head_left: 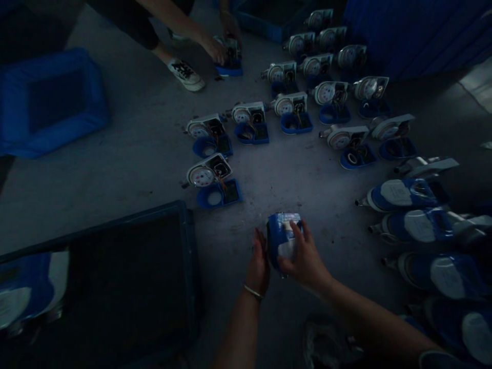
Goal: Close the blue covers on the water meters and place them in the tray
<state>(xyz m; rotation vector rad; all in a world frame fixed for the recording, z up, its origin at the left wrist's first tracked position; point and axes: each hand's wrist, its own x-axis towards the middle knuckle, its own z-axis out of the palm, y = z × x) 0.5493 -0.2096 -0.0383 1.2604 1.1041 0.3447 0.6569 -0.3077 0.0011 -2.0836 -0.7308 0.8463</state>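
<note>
Holds left hand (259,266) open beside rounded blue-and-white plastic casing (279,238); spreads right hand (307,259) over it, cannot tell whether gripping. Looks stiff, slippery; suits holding by both sides.

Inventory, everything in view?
Handled unit: one, blue, pale label, lower centre
Open meters: over a dozen, white-blue, centre to upper right
Closed meters: at least four, blue-white, right
Lone unit: one, blue-white, lower left
Crates: two, dark blue, lower left and top
Bin: one, blue, left
Large object: one, blue, upper right
Floor: one, grey, throughout
Co-worker: one, dark trousers, top
Bracelet: one, pale, left wrist
Left hand, right hand: two, bare, lower centre
</note>
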